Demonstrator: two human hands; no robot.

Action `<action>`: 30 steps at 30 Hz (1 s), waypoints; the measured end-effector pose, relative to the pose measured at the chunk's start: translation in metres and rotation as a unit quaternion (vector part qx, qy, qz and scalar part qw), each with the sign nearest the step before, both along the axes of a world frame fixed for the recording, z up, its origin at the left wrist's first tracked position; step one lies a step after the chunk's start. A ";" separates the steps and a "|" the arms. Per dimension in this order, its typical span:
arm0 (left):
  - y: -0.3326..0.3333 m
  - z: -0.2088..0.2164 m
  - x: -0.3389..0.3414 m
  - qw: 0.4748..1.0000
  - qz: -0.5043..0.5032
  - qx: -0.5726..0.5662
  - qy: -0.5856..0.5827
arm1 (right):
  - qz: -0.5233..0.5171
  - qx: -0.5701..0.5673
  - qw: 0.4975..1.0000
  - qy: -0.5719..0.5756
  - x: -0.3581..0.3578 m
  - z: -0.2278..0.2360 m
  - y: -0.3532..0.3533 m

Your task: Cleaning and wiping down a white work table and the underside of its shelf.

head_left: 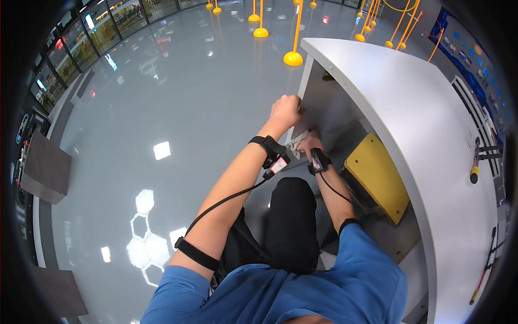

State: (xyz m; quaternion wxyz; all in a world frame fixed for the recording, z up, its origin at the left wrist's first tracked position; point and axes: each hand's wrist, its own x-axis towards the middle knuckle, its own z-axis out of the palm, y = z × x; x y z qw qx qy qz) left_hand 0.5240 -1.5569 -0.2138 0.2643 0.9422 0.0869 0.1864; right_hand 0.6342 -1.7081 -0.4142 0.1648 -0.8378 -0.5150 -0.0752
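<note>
A white curved desk (377,67) stands open-backed at my right, its grey inner side panel (332,100) facing me. My left hand (286,110) is closed at the front edge of that panel, its fingertips partly hidden behind the knuckles. Just below and to the right, my right hand (311,143) reaches inside the desk. It grips a crumpled whitish cloth (295,142), which lies against the lower part of the panel. Both my wrists carry black straps with small devices and cables.
Inside the desk a yellow board (377,178) leans at a slant. Poles on yellow domed bases (293,58) stand ahead on the shiny grey floor (178,86). A grey box-shaped block (46,167) is at the left. Black-and-yellow rod-like things (475,173) lie on the desktop.
</note>
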 end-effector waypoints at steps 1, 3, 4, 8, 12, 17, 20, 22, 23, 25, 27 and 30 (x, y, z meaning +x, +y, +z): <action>0.011 -0.002 -0.006 1.000 0.012 -0.002 0.007 | 0.014 0.001 1.000 -0.004 -0.016 0.026 0.021; 0.029 -0.010 -0.017 0.999 0.038 0.005 0.003 | -0.168 0.370 0.722 0.559 -0.052 0.094 0.063; 0.025 -0.012 -0.015 0.999 0.038 0.008 -0.003 | -0.244 0.488 0.414 0.729 -0.058 0.122 0.063; 0.016 -0.017 -0.006 0.999 0.026 -0.020 -0.027 | -0.172 0.603 0.425 0.653 -0.053 0.162 0.055; 0.013 -0.030 -0.008 0.997 0.037 -0.014 -0.070 | -0.089 0.542 0.692 0.469 -0.066 0.164 0.059; 0.013 -0.037 -0.026 0.997 0.006 -0.047 -0.061 | -0.261 0.374 0.858 0.236 -0.070 0.163 0.070; 0.007 -0.029 -0.044 0.994 -0.042 -0.096 -0.014 | -0.308 0.308 0.879 0.193 -0.063 0.161 0.058; -0.004 -0.043 -0.052 0.984 -0.053 -0.097 -0.136 | -0.272 0.301 0.888 0.217 -0.052 0.162 0.046; -0.002 -0.053 -0.062 0.962 -0.042 -0.093 -0.253 | -0.269 0.300 0.887 0.227 -0.070 0.168 0.054; -0.013 -0.052 -0.078 0.965 -0.032 -0.096 -0.242 | -0.180 0.393 0.770 0.469 -0.107 0.199 0.060; -0.023 -0.049 -0.079 0.966 -0.028 -0.098 -0.236 | -0.181 0.427 0.747 0.476 -0.107 0.197 0.061; -0.033 -0.046 -0.073 0.938 -0.032 -0.150 -0.311 | -0.057 0.433 0.692 0.576 -0.114 0.200 0.055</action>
